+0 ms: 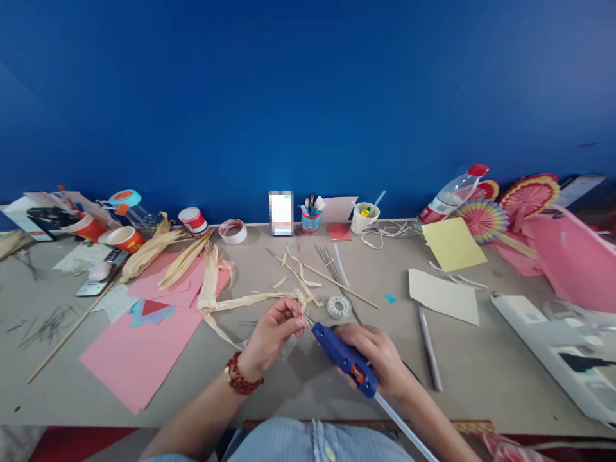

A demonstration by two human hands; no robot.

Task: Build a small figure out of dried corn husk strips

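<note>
My right hand (pixel 378 356) is wrapped round a blue hot glue gun (pixel 342 357), with a long clear glue stick (pixel 404 426) coming out of its back end. The nozzle points up and left, at or close to a small pale piece of corn husk (pixel 302 299). My left hand (pixel 279 326), with a red bead bracelet at the wrist, pinches that husk piece between thumb and fingers. Whether nozzle and husk touch, I cannot tell. A long husk strip (pixel 250 299) runs leftward from near my left fingers. Just beyond the glue gun lies a roll of clear tape (pixel 338 307).
Pink paper sheets (pixel 144 359) and dried corn husks (pixel 149 253) cover the left side. A thin stick (pixel 341 286) and wires lie ahead. To the right are a grey pen-like tool (pixel 430 350), a white card (pixel 443 296) and a power strip (pixel 543 353). Cups and a bottle (pixel 452 192) line the wall.
</note>
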